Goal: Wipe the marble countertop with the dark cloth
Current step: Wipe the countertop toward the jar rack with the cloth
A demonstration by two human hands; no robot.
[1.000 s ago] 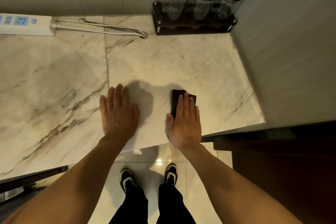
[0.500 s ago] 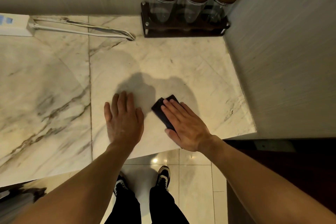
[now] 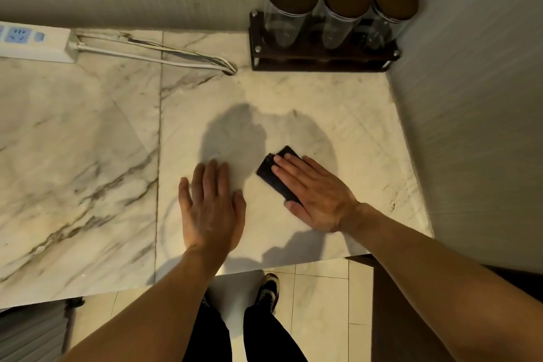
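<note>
The marble countertop [image 3: 88,156] is white with grey-brown veins and a seam running front to back. A small folded dark cloth [image 3: 271,175] lies on it near the front right. My right hand [image 3: 314,197] presses flat on the cloth, fingers pointing up-left, covering most of it; only its far end and left edge show. My left hand [image 3: 211,209] rests flat on the bare marble to the left of the cloth, fingers together, holding nothing.
A dark wooden rack [image 3: 320,59] with three lidded glass jars [image 3: 289,9] stands in the back right corner. A white power strip [image 3: 32,41] and its cord [image 3: 164,56] lie along the back wall. A wall bounds the counter's right side. The tiled floor and my shoes show below the front edge.
My right hand turned from pointing straight ahead to pointing up-left, sliding the cloth with it toward the left hand. The left hand stays flat in about the same spot.
</note>
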